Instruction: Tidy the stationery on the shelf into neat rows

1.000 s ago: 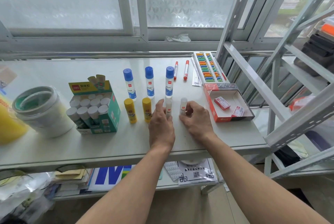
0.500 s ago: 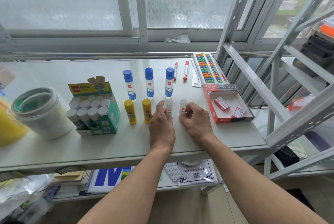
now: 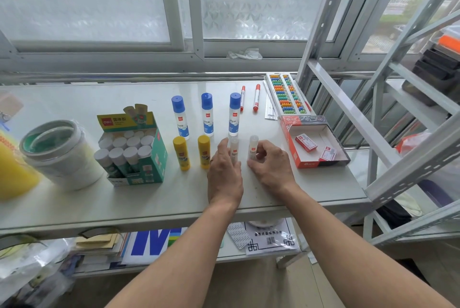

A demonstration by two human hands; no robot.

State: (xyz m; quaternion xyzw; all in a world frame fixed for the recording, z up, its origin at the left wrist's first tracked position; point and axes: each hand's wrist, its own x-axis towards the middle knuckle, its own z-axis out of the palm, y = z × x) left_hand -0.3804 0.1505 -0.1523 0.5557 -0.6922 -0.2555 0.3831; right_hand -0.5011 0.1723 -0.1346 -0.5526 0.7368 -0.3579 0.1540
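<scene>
Head view looks down on a white shelf point(image 3: 74, 203) where both hands work near the front edge. Left hand point(image 3: 225, 173) has its fingers closed around a small clear glue stick point(image 3: 234, 149) that stands upright, and right hand point(image 3: 271, 168) likewise grips a second clear glue stick point(image 3: 253, 148) just beside the first; the two hands are near each other but apart. Just left of the left hand stand two yellow glue sticks point(image 3: 181, 153) in a line with the clear ones. Beyond the fingertips, three blue-capped glue bottles point(image 3: 207, 114) stand upright in a row, evenly spaced. Farther left sits an open green box of white-capped glue sticks point(image 3: 132, 156), and beyond that a stack of tape rolls point(image 3: 59, 156). Right of the right hand lies an open red box point(image 3: 315, 142) holding two small red staple boxes point(image 3: 305, 143). Behind it lies a colourful abacus point(image 3: 286, 96), with two red markers point(image 3: 256, 97) lying on the shelf between it and the blue-capped bottles.
</scene>
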